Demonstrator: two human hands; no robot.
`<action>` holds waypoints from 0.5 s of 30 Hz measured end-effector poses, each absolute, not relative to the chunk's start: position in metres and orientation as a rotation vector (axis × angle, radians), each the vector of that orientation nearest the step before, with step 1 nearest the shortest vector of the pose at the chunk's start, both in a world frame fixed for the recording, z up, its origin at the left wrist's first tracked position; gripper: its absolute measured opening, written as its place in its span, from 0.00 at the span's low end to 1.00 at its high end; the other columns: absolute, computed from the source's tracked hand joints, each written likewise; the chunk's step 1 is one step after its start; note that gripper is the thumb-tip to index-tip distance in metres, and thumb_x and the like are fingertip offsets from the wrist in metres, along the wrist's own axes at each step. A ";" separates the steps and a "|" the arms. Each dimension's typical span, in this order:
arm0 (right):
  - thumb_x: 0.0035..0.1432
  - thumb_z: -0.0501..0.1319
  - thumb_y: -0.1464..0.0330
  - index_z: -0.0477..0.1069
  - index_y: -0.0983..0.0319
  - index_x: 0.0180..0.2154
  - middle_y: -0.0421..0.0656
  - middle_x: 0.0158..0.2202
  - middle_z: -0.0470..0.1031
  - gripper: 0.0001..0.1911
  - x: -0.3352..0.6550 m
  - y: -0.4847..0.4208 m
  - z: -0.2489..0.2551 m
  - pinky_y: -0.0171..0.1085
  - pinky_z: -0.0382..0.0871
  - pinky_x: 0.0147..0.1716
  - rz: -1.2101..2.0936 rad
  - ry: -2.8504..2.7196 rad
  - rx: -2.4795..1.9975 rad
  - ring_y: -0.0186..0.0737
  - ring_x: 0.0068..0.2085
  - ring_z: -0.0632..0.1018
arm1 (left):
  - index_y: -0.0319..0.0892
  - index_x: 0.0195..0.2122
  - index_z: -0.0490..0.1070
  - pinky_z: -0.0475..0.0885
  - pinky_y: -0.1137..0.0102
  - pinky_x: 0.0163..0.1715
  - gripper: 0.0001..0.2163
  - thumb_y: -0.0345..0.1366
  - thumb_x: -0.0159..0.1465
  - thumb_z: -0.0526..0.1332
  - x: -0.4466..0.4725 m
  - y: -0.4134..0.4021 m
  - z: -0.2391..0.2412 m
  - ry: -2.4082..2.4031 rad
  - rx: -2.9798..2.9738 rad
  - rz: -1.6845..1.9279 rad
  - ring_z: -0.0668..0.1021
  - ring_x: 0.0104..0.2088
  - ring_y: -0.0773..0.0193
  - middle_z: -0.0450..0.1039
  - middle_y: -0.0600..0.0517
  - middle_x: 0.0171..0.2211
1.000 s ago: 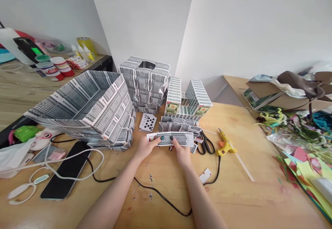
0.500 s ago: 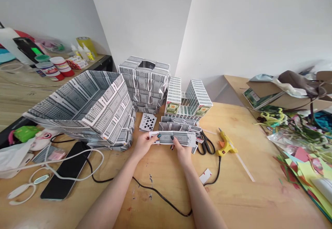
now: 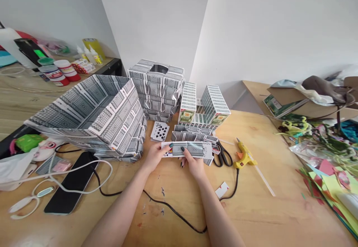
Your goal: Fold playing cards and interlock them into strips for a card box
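Note:
A flat strip of playing cards (image 3: 192,149), patterned backs up with white card faces at its ends, is held level above the table. My left hand (image 3: 154,158) pinches its left end, thumb on top. The thumb of my right hand (image 3: 192,163) presses on its middle, with fingers bent underneath. Just beyond the strip lies a row of folded cards (image 3: 192,132). To its left sits a small pile of loose playing cards (image 3: 160,131), a ten of spades on top. Black scissors (image 3: 223,155) lie right of the strip.
A large card-built basket (image 3: 117,120) stands at left, a card-built box (image 3: 159,88) behind. Stacked card packs (image 3: 214,105) rise at the back. A yellow glue gun (image 3: 245,157) lies right, its cord crossing beneath my arms. A phone (image 3: 71,185) lies left; craft scraps (image 3: 330,176) fill the right.
My right thumb has slid slightly left along the card strip. My left hand still grips the left end, where a coloured card face now shows more.

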State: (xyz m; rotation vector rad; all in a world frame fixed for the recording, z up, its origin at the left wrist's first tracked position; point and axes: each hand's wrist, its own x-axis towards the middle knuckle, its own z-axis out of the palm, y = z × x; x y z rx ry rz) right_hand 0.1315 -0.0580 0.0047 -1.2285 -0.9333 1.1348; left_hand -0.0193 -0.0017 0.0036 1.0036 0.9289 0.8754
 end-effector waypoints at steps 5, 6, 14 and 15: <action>0.49 0.59 0.55 0.64 0.63 0.20 0.38 0.14 0.68 0.18 0.136 -0.057 0.004 0.30 0.58 0.09 1.146 -0.830 -1.192 0.29 0.11 0.65 | 0.38 0.35 0.73 0.73 0.60 0.35 0.15 0.45 0.56 0.58 -0.025 0.001 0.005 0.730 0.594 0.782 0.77 0.37 0.55 0.76 0.44 0.35; 0.50 0.59 0.55 0.64 0.63 0.21 0.38 0.14 0.68 0.18 0.136 -0.056 0.003 0.30 0.58 0.09 1.149 -0.816 -1.182 0.29 0.11 0.65 | 0.37 0.36 0.72 0.73 0.60 0.37 0.13 0.42 0.56 0.59 -0.026 0.001 0.004 0.712 0.567 0.767 0.77 0.39 0.55 0.76 0.44 0.36; 0.51 0.58 0.56 0.64 0.64 0.19 0.38 0.14 0.67 0.19 0.131 -0.058 0.004 0.30 0.57 0.10 1.151 -0.830 -1.159 0.28 0.12 0.64 | 0.39 0.36 0.73 0.69 0.67 0.43 0.10 0.35 0.53 0.63 -0.015 -0.008 0.007 0.536 0.667 0.671 0.76 0.38 0.61 0.76 0.47 0.36; 0.51 0.58 0.56 0.64 0.64 0.19 0.38 0.14 0.67 0.19 0.129 -0.058 0.004 0.30 0.57 0.10 1.158 -0.840 -1.157 0.28 0.12 0.64 | 0.39 0.36 0.74 0.70 0.67 0.42 0.10 0.36 0.53 0.64 -0.014 -0.009 0.008 0.529 0.683 0.668 0.76 0.37 0.61 0.76 0.47 0.35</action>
